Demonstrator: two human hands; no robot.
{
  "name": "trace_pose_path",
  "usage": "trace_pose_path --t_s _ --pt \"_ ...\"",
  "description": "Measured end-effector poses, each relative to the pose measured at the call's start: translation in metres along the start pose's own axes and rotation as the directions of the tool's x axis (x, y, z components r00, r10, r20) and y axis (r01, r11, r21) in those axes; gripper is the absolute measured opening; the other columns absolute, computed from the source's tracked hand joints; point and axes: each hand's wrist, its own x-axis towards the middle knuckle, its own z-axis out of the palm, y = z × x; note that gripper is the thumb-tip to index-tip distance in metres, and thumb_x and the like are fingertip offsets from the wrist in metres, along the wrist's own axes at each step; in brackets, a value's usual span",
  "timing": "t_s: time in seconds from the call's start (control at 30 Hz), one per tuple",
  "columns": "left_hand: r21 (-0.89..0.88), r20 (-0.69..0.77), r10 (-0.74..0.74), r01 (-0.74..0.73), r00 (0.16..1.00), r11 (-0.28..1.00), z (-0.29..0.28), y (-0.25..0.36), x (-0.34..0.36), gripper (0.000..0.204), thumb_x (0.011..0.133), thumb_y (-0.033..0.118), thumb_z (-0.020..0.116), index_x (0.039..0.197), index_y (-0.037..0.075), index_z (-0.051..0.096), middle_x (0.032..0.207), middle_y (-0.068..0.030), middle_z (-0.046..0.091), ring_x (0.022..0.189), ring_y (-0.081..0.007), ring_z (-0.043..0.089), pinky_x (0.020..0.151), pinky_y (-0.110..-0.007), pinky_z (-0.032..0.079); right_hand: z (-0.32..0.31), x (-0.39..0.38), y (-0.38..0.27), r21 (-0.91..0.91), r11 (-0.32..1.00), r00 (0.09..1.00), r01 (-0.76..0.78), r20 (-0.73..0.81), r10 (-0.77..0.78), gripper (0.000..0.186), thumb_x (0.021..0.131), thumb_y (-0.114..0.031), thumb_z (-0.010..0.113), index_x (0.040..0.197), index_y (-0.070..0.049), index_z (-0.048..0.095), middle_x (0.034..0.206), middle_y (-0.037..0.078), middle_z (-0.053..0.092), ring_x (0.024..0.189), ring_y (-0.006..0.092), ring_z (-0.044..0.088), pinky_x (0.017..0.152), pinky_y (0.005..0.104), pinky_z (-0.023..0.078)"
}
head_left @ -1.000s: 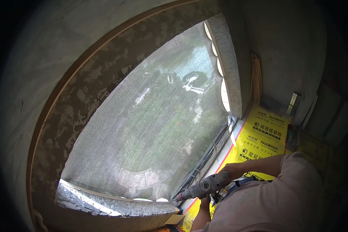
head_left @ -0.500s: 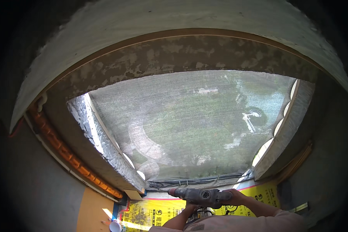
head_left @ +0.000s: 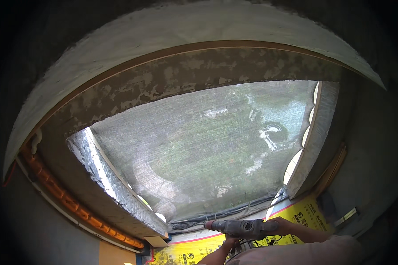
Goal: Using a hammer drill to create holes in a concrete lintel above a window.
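Note:
A grey rotary hammer drill lies level across the lower middle, its reddish chuck end pointing left. No bit can be made out in the chuck. My right hand is closed round the rear handle on the right. Under the front of the drill, my left hand grips it from below; its fingers are partly hidden by the body. A dark cable shows beneath the tool.
Ahead is a large opening covered by mesh, with rough grey side walls. Bundled dark netting runs along its sill. Yellow printed sheeting covers the floor. An orange pipe follows the left wall; wooden boards lean at right.
The view has turned and tilted, so the opening slopes differently. In the picture the drill and both hands sit farther right and slightly lower. The white cup at lower left is out of view.

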Motion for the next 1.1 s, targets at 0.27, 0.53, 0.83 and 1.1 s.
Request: trace_pose_path --t_s 0.27,0.53,0.83,1.1 --pt "0.262 0.075 -0.171 0.146 0.982 0.954 0.019 0.046 0.003 0.055 0.084 0.012 0.071 0.134 0.011 0.048 0.135 -0.0077 0.051 0.125 -0.0213 0.047 0.107 -0.036 0.038 -0.007 -0.004 0.011 -0.082 0.996 1.000 0.019 -0.019 -0.021 0.033 0.082 -0.026 0.072 0.107 -0.007 0.063 0.101 0.012 0.069 0.095 0.0254 0.066 0.087 0.0367 0.050" --pt "0.092 0.118 -0.159 0.149 0.980 0.985 0.119 0.001 0.058 0.063 0.087 0.025 0.069 0.141 0.013 0.040 0.143 -0.0087 0.042 0.133 -0.0223 0.038 0.112 -0.036 0.030 -0.074 -0.004 0.077 -0.101 0.993 0.995 0.061 0.080 -0.053 0.040 0.082 -0.028 0.070 0.115 -0.007 0.059 0.109 0.014 0.067 0.104 0.0296 0.063 0.091 0.0381 0.049" --pt "0.069 -0.227 0.075 -0.060 0.971 0.996 0.217 0.002 0.126 0.059 0.086 0.024 0.069 0.138 0.012 0.043 0.139 -0.0089 0.046 0.129 -0.0229 0.043 0.108 -0.037 0.034 -0.186 0.001 0.147 -0.089 0.985 0.973 0.150 0.190 -0.131 0.030 0.080 -0.020 0.071 0.105 -0.006 0.064 0.099 0.011 0.068 0.091 0.0191 0.065 0.083 0.0342 0.050" --pt "0.280 -0.410 0.207 -0.094 0.888 0.956 0.255 -0.016 0.124 0.056 0.086 0.023 0.068 0.135 0.011 0.046 0.135 -0.0091 0.050 0.125 -0.0234 0.046 0.105 -0.038 0.038 -0.202 -0.010 0.158 -0.068 0.976 0.960 0.207 0.207 -0.189 0.028 0.079 -0.016 0.072 0.103 -0.003 0.064 0.093 0.008 0.069 0.086 0.0149 0.063 0.080 0.0325 0.051"
